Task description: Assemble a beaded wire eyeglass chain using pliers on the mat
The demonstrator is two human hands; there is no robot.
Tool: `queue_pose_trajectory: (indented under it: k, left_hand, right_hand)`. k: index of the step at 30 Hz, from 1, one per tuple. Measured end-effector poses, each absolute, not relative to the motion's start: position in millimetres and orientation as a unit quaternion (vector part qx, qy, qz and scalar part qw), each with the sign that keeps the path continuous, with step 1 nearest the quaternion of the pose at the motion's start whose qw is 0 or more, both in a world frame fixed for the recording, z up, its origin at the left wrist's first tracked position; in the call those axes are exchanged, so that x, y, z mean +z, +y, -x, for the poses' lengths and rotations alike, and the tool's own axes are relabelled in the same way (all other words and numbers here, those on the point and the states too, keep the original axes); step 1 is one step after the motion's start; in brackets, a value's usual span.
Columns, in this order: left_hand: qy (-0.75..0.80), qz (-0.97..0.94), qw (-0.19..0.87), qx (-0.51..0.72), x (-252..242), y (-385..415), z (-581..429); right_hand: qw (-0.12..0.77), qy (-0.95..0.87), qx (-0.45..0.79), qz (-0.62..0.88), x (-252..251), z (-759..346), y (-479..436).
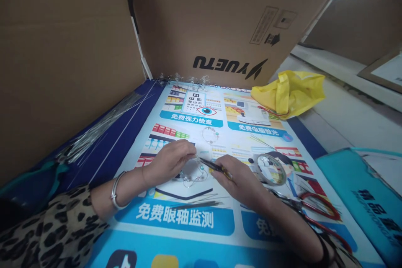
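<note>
My left hand pinches the upper end of a thin wire bracelet with small pale and turquoise beads, which hangs just above the printed mat. My right hand is wrapped round dark-tipped pliers. The pliers' tips point left and meet the wire close to my left fingertips. Whether the jaws grip the wire is too small to tell. Behind my hands a beaded ring lies on the mat.
A wire spool and red-handled scissors lie at the right. Wire bundles rest at the left. A yellow bag, a teal bag and tall cardboard walls stand around the printed mat.
</note>
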State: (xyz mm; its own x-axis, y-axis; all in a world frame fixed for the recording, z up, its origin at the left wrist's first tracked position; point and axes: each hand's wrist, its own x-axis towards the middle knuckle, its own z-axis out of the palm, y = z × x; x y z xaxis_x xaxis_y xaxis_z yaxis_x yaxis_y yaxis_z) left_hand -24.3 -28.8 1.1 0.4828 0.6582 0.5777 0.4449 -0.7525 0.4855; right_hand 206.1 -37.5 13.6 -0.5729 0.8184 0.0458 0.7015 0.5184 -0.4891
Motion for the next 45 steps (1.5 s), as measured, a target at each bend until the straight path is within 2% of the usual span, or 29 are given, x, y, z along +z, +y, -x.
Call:
queue_pose_trajectory:
  k: [13,28,45]
  left_hand:
    - [0.322,-0.871,0.104,0.357,10.5,-33.1,22.7]
    - [0.294,-0.892,0.089,0.332,5.4,-30.7,25.3]
    - [0.294,-0.917,0.082,0.256,10.8,-32.5,24.0]
  right_hand:
    - [0.152,-0.864,0.259,0.404,22.7,-211.8,-32.7]
    - [0.155,-0.875,0.230,0.398,16.9,-210.4,-34.8]
    - [0.069,-0.901,0.162,0.396,19.1,-207.4,-40.7]
